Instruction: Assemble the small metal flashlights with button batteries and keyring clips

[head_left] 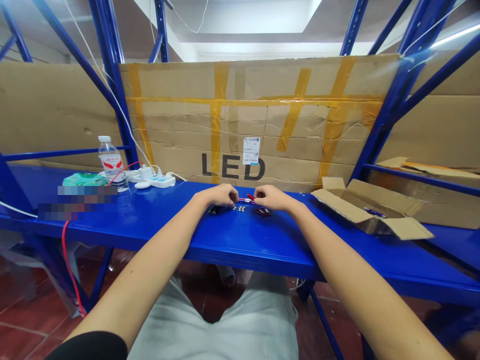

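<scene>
My right hand (270, 197) pinches a small red metallic tube (250, 197) between its fingertips. Just behind it, a purple-blue shiny tube (244, 200) lies on the blue table. My left hand (221, 195) is bent down with its fingertips together; whatever they hold, if anything, is too small to make out. Several tiny silver button-like pieces (241, 208) rest between the hands. Under and beside my left hand are dark, slim pieces (214, 210). Several dark red tube parts (263, 212) lie below my right hand.
An open cardboard box (369, 207) with purple-blue items inside stands at the right. At the left are a water bottle (111, 162), a green packet (84, 179) and a white power strip (162, 180) with cables. A large taped carton (180, 130) walls the table's back.
</scene>
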Demonstrator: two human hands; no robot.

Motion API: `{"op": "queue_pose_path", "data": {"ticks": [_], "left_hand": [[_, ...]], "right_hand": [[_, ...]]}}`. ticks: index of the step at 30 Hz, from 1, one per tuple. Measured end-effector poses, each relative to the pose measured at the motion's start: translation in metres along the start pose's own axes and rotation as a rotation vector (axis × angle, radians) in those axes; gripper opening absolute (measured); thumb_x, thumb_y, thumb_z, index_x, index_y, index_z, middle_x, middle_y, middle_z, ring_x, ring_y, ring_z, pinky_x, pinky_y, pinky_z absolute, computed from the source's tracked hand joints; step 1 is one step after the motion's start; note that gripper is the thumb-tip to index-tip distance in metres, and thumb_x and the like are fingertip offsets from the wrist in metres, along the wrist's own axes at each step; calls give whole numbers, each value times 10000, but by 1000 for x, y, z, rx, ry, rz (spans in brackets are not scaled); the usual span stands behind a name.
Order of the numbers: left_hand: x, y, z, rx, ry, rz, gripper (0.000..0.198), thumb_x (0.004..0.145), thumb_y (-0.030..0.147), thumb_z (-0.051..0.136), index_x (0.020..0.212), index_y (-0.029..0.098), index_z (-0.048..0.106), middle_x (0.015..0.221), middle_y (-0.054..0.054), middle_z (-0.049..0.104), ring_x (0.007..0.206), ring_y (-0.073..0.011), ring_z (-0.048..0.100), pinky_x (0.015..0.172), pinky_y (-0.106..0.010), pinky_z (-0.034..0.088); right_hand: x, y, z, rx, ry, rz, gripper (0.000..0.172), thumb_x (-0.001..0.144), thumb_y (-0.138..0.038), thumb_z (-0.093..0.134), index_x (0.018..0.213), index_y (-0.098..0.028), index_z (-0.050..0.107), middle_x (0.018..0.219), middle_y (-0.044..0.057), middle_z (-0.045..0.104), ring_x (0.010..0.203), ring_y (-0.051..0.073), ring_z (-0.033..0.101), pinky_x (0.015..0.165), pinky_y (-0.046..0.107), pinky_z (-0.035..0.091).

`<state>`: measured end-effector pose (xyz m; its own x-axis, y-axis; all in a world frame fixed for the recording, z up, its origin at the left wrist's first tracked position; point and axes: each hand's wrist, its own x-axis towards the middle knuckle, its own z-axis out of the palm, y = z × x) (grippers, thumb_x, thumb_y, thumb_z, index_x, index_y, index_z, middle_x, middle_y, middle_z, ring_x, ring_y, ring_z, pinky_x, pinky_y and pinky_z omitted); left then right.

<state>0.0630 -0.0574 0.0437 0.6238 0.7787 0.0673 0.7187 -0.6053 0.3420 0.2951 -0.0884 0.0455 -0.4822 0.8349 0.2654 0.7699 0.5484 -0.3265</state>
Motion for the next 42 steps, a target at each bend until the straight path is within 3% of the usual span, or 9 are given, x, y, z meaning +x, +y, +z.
{"op": "queue_pose_path", "data": {"ticks": [9,19,29,42], "left_hand": [[0,7,7,55,-27,-65,274,697,373,711,904,197,745,907,-45,740,798,-182,642,662,-240,446],[8,4,13,131,20,-38,187,710,138,676,874,177,758,853,-45,741,795,-166,648,666,-222,441],[9,1,15,123,34,24,224,707,114,682,902,187,766,890,-40,746,836,-171,656,704,-236,446],[7,-4,16,66,-12,-16,168,731,156,629,871,176,719,882,-39,729,811,-163,636,695,-229,442]], "right_hand": [[1,4,1,-3,-8,7,99,769,-259,553,737,-173,592,752,28,663,673,146,554,573,240,360],[1,3,0,1,-18,-3,101,764,-253,551,712,-175,588,735,24,662,663,142,546,570,241,354],[0,4,-1,0,-20,0,104,770,-256,557,722,-170,592,736,25,658,666,139,543,576,239,354],[1,6,0,7,-21,-11,122,774,-274,559,735,-171,611,755,34,675,679,148,555,591,244,368]]}}
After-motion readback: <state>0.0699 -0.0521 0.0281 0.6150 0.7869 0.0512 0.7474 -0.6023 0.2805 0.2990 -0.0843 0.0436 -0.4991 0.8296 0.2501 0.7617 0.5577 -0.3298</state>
